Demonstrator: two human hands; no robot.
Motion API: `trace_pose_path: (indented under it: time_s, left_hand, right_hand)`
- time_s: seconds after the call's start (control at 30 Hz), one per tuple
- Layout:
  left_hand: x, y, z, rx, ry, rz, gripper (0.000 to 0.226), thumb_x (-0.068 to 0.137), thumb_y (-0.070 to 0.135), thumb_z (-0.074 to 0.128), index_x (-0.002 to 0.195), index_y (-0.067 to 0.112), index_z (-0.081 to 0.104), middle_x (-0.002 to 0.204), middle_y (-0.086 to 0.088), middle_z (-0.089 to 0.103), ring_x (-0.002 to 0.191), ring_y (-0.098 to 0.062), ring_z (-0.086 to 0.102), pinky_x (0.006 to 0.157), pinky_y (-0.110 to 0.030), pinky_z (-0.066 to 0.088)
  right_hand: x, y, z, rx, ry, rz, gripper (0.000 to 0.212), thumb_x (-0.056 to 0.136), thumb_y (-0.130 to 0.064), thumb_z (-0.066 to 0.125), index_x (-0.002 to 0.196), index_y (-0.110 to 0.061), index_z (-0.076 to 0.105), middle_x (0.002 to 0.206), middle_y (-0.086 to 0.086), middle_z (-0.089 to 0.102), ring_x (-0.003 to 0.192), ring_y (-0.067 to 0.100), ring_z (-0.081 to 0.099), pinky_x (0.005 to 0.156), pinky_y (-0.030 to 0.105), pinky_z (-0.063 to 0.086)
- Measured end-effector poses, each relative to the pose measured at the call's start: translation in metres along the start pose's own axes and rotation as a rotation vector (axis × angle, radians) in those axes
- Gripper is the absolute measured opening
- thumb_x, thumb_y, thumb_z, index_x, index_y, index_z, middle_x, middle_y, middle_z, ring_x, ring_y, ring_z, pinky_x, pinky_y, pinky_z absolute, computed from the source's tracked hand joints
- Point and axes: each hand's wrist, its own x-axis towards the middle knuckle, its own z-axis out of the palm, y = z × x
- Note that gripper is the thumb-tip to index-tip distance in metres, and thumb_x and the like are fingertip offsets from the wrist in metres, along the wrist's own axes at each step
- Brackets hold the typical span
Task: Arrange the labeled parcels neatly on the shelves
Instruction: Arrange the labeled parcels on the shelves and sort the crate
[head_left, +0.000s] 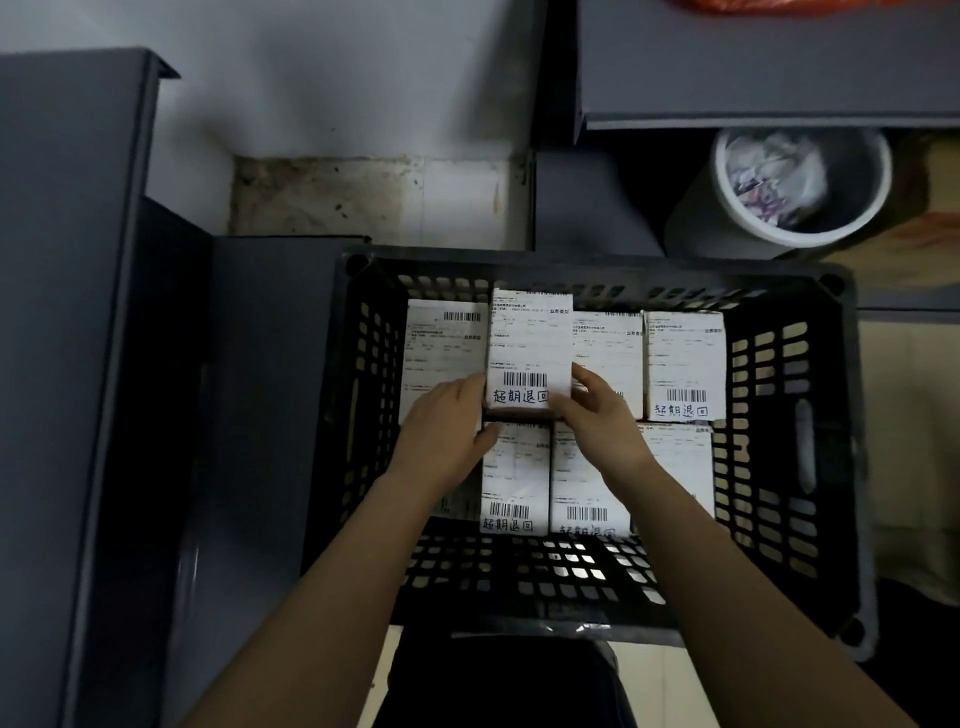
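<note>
Slippage worries us: our left grip (447, 426) and right grip (597, 415) curl round only the near end of the white labelled cardboard parcel (530, 353), raised within the black perforated plastic crate (769, 467); dropped, it could knock askew the other white parcels (683, 364) lying flat inside. Beyond the crate, a white round bin (800, 238) holds crumpled paper (769, 176).

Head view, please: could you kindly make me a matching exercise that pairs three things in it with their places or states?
1. held parcel
2. crate
3. bin

A. under the upper-right shelf, holding crumpled waste
B. black, holding rows of labeled parcels
C. gripped between the left hand and the right hand

Pairs: 1-C, 2-B, 3-A.
</note>
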Motion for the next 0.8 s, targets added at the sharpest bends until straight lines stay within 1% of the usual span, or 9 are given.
trace_pose_path:
  time_s: [0.03,0.1,0.17,0.23,0.3,0.37,0.63,0.7,0.8]
  left_hand:
    - [0.0,-0.001,0.001,0.007,0.004,0.004,0.044,0.091,0.031,0.062,0.131,0.014,0.048,0.121,-0.004,0.059,0.109,-0.024,0.053,0.085,-0.034,0.042]
    - [0.001,-0.002,0.0,0.017,0.037,0.014,0.046,0.091,0.029,0.062,0.133,0.016,0.048,0.124,-0.003,0.057,0.111,-0.023,0.052,0.087,-0.034,0.042]
    - [0.002,0.0,-0.001,0.017,0.089,0.028,0.055,0.091,0.027,0.062,0.14,0.015,0.043,0.136,-0.004,0.05,0.122,-0.023,0.047,0.097,-0.036,0.042]
    - [0.004,0.003,0.001,0.052,0.111,0.081,0.064,0.09,0.025,0.064,0.147,0.013,0.036,0.15,-0.007,0.038,0.136,-0.024,0.037,0.108,-0.041,0.037]
    - [0.008,0.005,0.004,0.104,0.098,0.139,0.066,0.088,0.022,0.067,0.147,0.012,0.037,0.155,-0.007,0.031,0.14,-0.025,0.031,0.108,-0.041,0.034]
    - [0.011,0.007,0.007,0.136,0.067,0.15,0.063,0.088,0.021,0.068,0.144,0.012,0.041,0.156,-0.006,0.03,0.141,-0.026,0.03,0.108,-0.042,0.034]
    - [0.017,0.009,0.002,0.197,0.026,0.148,0.058,0.086,0.029,0.068,0.137,0.013,0.045,0.148,-0.004,0.037,0.139,-0.024,0.03,0.115,-0.039,0.026]
    - [0.013,0.014,-0.01,0.202,0.027,0.141,0.056,0.087,0.03,0.067,0.137,0.015,0.046,0.141,-0.003,0.043,0.134,-0.023,0.036,0.112,-0.037,0.026]
    - [-0.003,0.024,-0.038,0.187,0.081,0.139,0.049,0.087,0.024,0.066,0.133,0.013,0.052,0.127,-0.005,0.054,0.12,-0.024,0.049,0.102,-0.037,0.036]
  right_hand:
    - [0.0,0.0,0.001,-0.091,0.026,-0.023,0.048,0.095,-0.02,0.062,0.14,-0.022,0.047,0.129,-0.002,0.061,0.112,0.011,0.058,0.091,0.027,0.046]
    - [-0.001,0.002,0.0,-0.297,0.108,-0.092,0.055,0.093,-0.025,0.064,0.143,-0.023,0.042,0.137,0.001,0.053,0.122,0.017,0.053,0.099,0.036,0.046]
    - [-0.003,0.001,-0.002,-0.483,0.152,-0.244,0.061,0.093,-0.024,0.064,0.147,-0.024,0.037,0.148,0.002,0.041,0.133,0.019,0.042,0.108,0.037,0.039]
    - [-0.002,-0.002,-0.002,-0.653,0.113,-0.383,0.062,0.094,-0.022,0.062,0.149,-0.027,0.034,0.157,0.0,0.028,0.142,0.019,0.029,0.11,0.032,0.031]
    - [0.001,-0.003,-0.002,-0.814,0.042,-0.431,0.06,0.096,-0.022,0.059,0.15,-0.027,0.034,0.161,-0.001,0.019,0.145,0.02,0.022,0.113,0.032,0.028]
    - [0.006,-0.001,-0.002,-0.936,0.007,-0.431,0.058,0.097,-0.023,0.057,0.15,-0.025,0.033,0.163,0.0,0.014,0.145,0.024,0.02,0.116,0.037,0.026]
    - [0.001,-0.007,0.001,-1.067,0.032,-0.412,0.058,0.099,-0.026,0.053,0.152,-0.024,0.028,0.163,0.0,0.011,0.147,0.028,0.013,0.119,0.042,0.02]
    - [-0.008,-0.02,0.002,-1.068,0.056,-0.426,0.058,0.099,-0.026,0.053,0.151,-0.022,0.028,0.162,0.001,0.013,0.147,0.026,0.012,0.119,0.039,0.019]
    - [-0.031,-0.046,0.002,-1.074,0.068,-0.497,0.055,0.097,-0.023,0.055,0.148,-0.021,0.035,0.159,0.003,0.024,0.144,0.024,0.02,0.116,0.034,0.021]
